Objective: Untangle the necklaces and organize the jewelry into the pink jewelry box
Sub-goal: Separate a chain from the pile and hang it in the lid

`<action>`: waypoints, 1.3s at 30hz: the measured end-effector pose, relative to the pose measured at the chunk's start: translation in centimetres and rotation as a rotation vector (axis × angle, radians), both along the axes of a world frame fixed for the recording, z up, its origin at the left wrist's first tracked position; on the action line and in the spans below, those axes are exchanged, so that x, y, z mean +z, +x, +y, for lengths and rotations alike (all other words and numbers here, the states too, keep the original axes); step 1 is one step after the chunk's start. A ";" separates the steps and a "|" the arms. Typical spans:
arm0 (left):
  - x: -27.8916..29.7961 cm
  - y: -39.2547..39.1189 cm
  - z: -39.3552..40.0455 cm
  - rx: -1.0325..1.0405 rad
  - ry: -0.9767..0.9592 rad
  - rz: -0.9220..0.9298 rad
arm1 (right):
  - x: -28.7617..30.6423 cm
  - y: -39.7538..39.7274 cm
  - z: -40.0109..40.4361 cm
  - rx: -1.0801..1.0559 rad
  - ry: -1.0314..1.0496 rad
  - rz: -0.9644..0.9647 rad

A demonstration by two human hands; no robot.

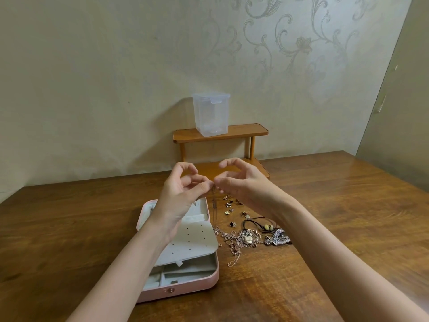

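pink jewelry box [185, 289], brown table [336, 205], scroll-patterned wall [290, 43]

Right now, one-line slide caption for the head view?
Both hands, left and right, pinch a thin chain above the open pink jewelry box, tangled necklaces beside it.

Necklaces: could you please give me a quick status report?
Left hand and right hand raised, both pinching one thin chain. Other necklaces tangled on table. Pink jewelry box open. Nothing in the way.

We see the pink jewelry box [185, 288] lying open at near left, a thin chain [214, 210] hanging just right of it, tangled necklaces [246, 239] and small earrings [232, 209] beside.
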State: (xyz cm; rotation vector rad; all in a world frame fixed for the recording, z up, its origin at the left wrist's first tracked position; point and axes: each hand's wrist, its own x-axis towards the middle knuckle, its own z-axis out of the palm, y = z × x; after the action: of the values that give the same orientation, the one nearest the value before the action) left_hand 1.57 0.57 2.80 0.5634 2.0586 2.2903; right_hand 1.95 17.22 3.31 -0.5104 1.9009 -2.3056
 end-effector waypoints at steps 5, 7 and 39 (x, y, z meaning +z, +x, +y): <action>0.3 -0.2 -0.3 -0.077 -0.029 -0.070 | 0.8 0.0 0.4 0.067 0.066 0.004; 0.2 -0.2 -0.3 -0.108 0.037 -0.136 | 0.8 -0.1 0.3 0.077 0.060 0.012; 0.2 0.0 0.4 0.173 -0.443 0.189 | 0.3 -0.3 0.1 -0.093 0.139 0.052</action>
State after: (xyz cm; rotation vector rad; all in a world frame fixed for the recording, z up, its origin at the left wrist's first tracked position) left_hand 1.56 0.94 3.01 0.6127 2.6905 1.8117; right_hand 1.65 17.37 3.65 -0.4795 2.1338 -2.2134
